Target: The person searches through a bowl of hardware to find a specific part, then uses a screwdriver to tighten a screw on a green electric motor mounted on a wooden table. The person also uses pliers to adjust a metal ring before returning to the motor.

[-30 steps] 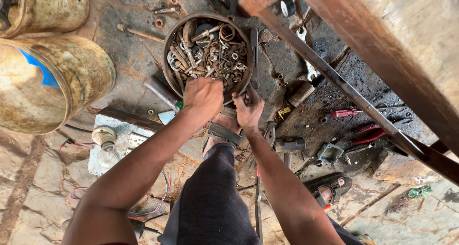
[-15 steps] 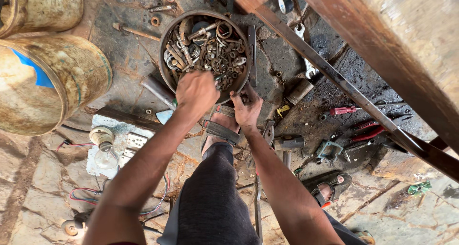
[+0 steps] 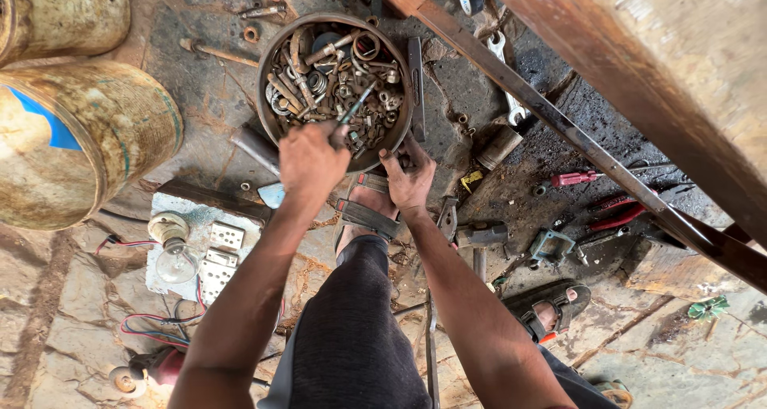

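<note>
Sorting through the round rusty metal bowl of old nuts, bolts and rings (image 3: 268, 105), I pinch a thin metal tool (image 3: 356, 104) in my left hand (image 3: 310, 160) while my right hand (image 3: 409, 177) clasps the rim, so next I should probe gently.

**Workshop floor: surface and items resting on it**

Stone floor (image 3: 64, 313), cracked, oil-darkened toward the upper right. On it: round metal bowl (image 3: 272, 65) of rusty nuts, bolts and rings; two rusty drums (image 3: 88, 137) at left; grey board (image 3: 180, 217) carrying a bulb (image 3: 176, 261) and switch plates; coloured wires (image 3: 152, 329); loose washers (image 3: 251, 34); bolt (image 3: 216, 53); spanner (image 3: 511, 97); red-handled screwdriver (image 3: 575, 178); red pliers (image 3: 615, 215); hammer (image 3: 482, 237); small green item (image 3: 707, 307), possibly a wrapper.
</note>
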